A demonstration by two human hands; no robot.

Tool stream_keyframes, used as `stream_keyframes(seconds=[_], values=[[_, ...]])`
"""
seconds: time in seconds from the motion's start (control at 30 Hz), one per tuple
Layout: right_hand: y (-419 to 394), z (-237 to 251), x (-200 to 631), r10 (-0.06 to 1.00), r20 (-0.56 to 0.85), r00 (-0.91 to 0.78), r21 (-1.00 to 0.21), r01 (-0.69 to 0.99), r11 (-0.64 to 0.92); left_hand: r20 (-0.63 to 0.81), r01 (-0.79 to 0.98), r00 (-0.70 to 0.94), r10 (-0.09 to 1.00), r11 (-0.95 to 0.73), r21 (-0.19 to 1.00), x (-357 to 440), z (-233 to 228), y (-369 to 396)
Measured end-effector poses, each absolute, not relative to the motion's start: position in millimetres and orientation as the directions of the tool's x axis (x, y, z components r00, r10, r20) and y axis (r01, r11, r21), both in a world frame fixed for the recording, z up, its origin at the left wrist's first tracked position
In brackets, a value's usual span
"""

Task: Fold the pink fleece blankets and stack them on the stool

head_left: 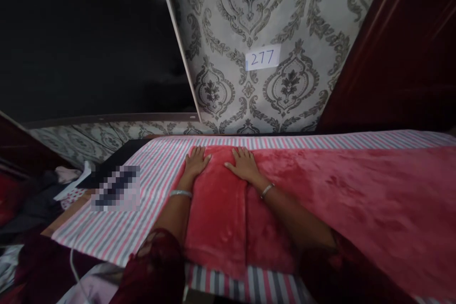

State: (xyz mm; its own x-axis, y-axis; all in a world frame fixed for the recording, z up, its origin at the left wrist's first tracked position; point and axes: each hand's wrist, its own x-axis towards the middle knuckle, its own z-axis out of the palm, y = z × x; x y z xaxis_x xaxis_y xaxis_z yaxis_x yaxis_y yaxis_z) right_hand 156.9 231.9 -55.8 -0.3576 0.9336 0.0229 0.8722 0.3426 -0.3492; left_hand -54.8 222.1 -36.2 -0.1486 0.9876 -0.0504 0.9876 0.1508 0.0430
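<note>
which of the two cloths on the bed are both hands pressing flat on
The plush red blanket, not the pink-and-grey striped sheet beneath; left hand and right hand lie flat on its folded end.

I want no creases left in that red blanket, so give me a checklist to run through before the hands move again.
1. Left hand flat on the red blanket, palm down: ok.
2. Right hand flat on the blanket: ok.
3. Folded strip between the arms lying smooth: ok, only faint dents.
4. Blanket's far edge in line with the striped sheet: not ok, it slants.
5. Blanket's right end: cannot tell, out of view.
6. Near edge at the body: cannot tell, sleeves hide much of it.
</note>
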Motion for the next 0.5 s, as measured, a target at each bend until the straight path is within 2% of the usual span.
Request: stream_keyframes(seconds=[0.1,0.17,0.23,0.3,0.37,0.4,0.5], values=[[225,-46,165,0.92,-0.052,-0.389,-0.433,0.839,0.331,-0.101,0.993,-0.104,0.989,0.109,0.035,-52,-21,215],[213,-47,176,0.916,-0.004,-0.402,-0.542,0.771,0.336,-0.137,0.997,-0.061,0.989,0.066,0.034,-53,-10,203],[193,-54,189,0.914,0.111,-0.39,-0.699,0.623,0.35,-0.145,0.999,-0.02,0.989,0.025,0.035,-54,-2,182],[167,-65,203,0.912,0.192,-0.361,-0.87,0.367,0.329,-0.105,0.999,0.028,0.994,-0.023,0.045,-55,-2,155],[139,-74,215,0.925,0.177,-0.337,-0.973,0.081,0.215,-0.069,0.996,0.07,0.995,-0.066,0.063,-54,-9,127],[126,-77,220,0.936,0.121,-0.33,-0.993,-0.031,0.117,-0.063,0.995,0.083,0.995,-0.078,0.069,-53,-14,116],[95,-76,225,0.937,-0.144,-0.32,-0.959,-0.19,-0.212,-0.04,0.997,0.069,0.997,-0.067,0.048,-46,-31,93]])
